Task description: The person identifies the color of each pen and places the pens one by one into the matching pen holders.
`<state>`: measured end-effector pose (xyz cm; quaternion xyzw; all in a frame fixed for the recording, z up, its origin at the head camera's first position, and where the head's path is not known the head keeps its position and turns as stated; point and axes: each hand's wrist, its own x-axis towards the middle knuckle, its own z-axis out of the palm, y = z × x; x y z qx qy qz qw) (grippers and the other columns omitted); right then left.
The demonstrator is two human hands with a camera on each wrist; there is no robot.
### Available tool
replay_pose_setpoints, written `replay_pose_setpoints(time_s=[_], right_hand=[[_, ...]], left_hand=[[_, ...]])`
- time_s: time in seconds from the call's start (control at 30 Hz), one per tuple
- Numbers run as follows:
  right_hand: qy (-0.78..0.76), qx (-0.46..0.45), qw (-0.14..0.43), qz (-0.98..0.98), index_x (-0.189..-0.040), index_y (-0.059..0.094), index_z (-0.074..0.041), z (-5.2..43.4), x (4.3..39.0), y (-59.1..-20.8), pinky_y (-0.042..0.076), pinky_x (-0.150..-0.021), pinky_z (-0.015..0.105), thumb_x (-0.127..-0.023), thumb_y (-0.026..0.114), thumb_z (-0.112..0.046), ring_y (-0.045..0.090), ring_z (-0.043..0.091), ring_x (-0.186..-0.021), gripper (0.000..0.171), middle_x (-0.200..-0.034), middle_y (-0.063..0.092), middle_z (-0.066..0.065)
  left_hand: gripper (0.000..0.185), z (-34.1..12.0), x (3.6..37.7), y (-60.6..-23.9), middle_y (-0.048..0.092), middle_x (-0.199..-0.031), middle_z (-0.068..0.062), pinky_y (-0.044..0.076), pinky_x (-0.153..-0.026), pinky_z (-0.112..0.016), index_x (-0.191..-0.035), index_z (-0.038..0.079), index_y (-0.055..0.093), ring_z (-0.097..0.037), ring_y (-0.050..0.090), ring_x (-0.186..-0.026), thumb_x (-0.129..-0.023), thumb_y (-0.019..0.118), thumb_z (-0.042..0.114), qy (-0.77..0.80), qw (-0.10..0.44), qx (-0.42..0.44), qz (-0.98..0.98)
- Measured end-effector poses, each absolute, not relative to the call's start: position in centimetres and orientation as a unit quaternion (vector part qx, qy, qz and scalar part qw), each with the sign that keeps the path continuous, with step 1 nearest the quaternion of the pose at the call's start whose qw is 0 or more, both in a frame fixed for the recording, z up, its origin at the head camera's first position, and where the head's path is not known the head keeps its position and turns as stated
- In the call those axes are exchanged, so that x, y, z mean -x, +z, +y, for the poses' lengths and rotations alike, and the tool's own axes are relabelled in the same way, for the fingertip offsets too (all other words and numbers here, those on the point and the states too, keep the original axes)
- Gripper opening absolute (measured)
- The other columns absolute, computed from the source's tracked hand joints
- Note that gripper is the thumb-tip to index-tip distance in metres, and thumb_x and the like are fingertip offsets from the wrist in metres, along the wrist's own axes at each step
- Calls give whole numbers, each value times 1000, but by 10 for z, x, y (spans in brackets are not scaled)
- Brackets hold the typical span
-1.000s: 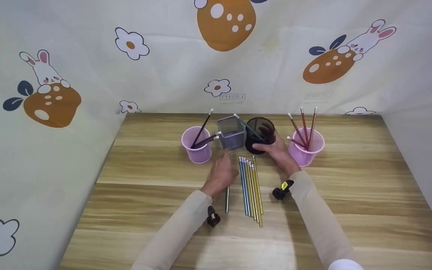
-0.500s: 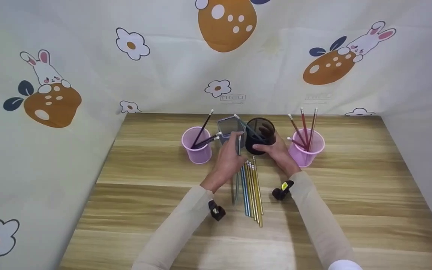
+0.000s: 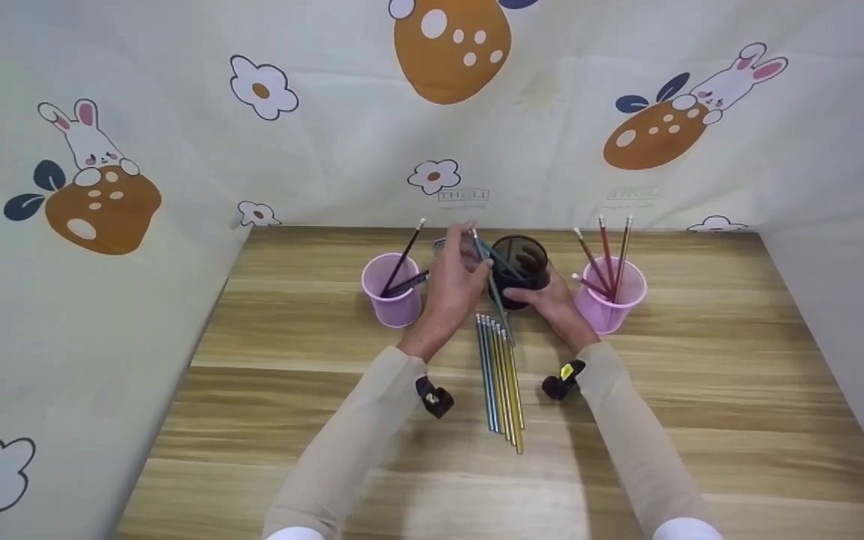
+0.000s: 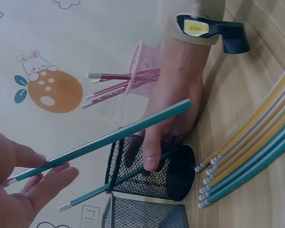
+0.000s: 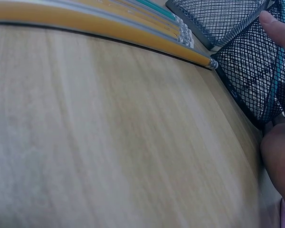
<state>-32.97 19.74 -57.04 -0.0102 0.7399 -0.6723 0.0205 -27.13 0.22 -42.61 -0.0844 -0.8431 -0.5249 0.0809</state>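
Observation:
My left hand (image 3: 451, 289) pinches a teal pencil (image 4: 114, 137) near its eraser end. The pencil slants in the air, its other end pointing down over the row of pencils (image 3: 502, 390) on the table. Just right of it, my right hand (image 3: 561, 307) grips a round black mesh pencil cup (image 4: 181, 171), thumb across the front. Inside that cup leans another teal pencil (image 4: 88, 194), eraser end up. A square grey mesh pencil cup (image 4: 147, 213) stands against the round one; in the head view my left hand covers most of it.
At the left stands a pink cup (image 3: 400, 311) with dark pencils. Another pink cup (image 3: 598, 319), holding several red and brown pencils, is right of my right hand. The wooden table (image 3: 289, 322) ends at a patterned cloth wall (image 3: 342, 150) behind.
My left hand has lifted the teal pencil off the table and carried it up and rightward, tilting it beside the black cup. My right hand stays on that cup.

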Motion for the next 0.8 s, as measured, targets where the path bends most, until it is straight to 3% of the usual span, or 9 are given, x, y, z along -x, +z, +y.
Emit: replay_pose_setpoints(time_s=[0.2, 0.37, 0.8], right_hand=[[-683, 6, 29, 730, -151, 39, -12, 196, 327, -569, 27, -126, 38, -73, 88, -13, 42, 27, -143, 92, -152, 48, 14], [-691, 15, 33, 722, -150, 40, -10, 194, 327, -569, 25, -126, 39, -74, 87, -10, 40, 28, -145, 89, -153, 48, 15], [-682, 15, 23, 730, -149, 43, -15, 197, 329, -572, 28, -125, 37, -72, 89, -16, 46, 24, -142, 90, -151, 52, 9]], left_hand=[[46, -1, 282, -419, 70, -106, -17, 61, -80, -28, -129, 5, 52, -26, 72, -95, -87, 68, -4, -577, 142, 49, -803], [32, -6, 290, -418, 67, -111, -18, 61, -81, -26, -116, 1, 55, -27, 71, -102, -88, 69, -4, -629, 168, 19, -759], [26, -9, 293, -419, 67, -106, -20, 62, -83, -26, -111, -3, 56, -26, 72, -96, -89, 70, 0, -685, 227, -2, -692]])
